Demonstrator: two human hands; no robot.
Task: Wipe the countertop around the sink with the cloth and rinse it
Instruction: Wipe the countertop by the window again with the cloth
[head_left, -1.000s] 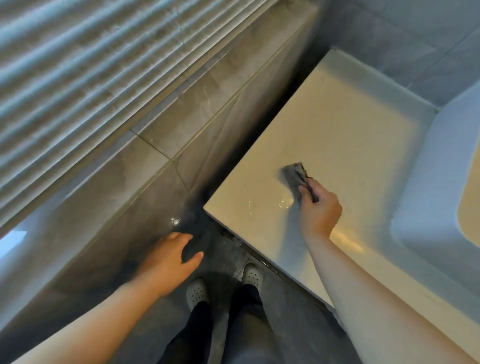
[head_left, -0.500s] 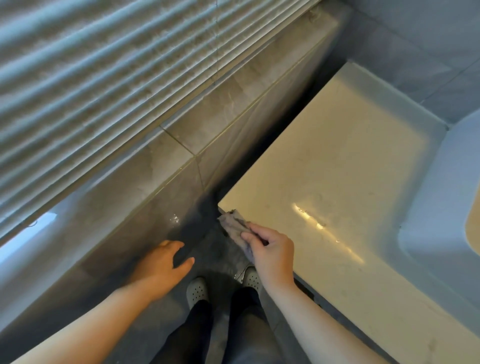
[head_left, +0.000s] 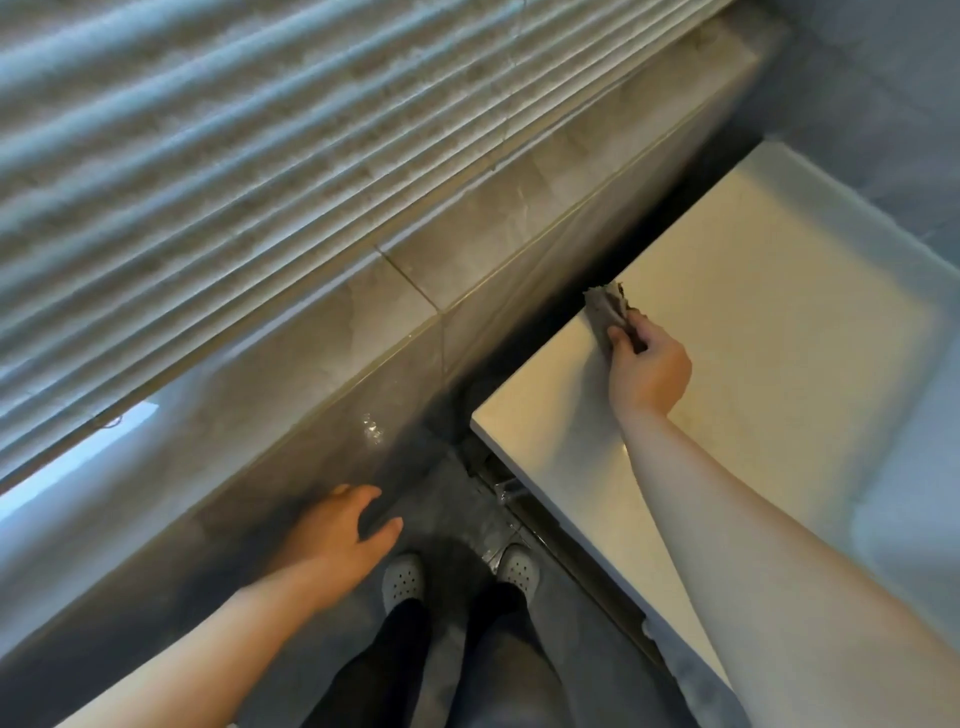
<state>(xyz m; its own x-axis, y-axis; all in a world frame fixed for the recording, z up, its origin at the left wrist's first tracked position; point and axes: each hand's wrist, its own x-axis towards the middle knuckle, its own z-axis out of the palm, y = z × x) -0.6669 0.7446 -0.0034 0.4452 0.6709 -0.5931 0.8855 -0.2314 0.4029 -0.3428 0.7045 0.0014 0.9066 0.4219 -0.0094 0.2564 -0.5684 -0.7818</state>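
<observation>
I curl the fingers (head_left: 619, 336) of my right hand (head_left: 649, 371) around the grey cloth (head_left: 607, 306) and press it on the table (head_left: 779, 322) edge at 11 o'clock from my palm, to wipe this border, while my left hand (head_left: 337, 530) at 7 o'clock hangs relaxed, holding nothing.

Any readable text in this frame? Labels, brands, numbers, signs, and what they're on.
None: no text, label, brand, number or sign is readable.
The cloth, countertop, blinds, tiled ledge and shoes all show plain surfaces with no print.
</observation>
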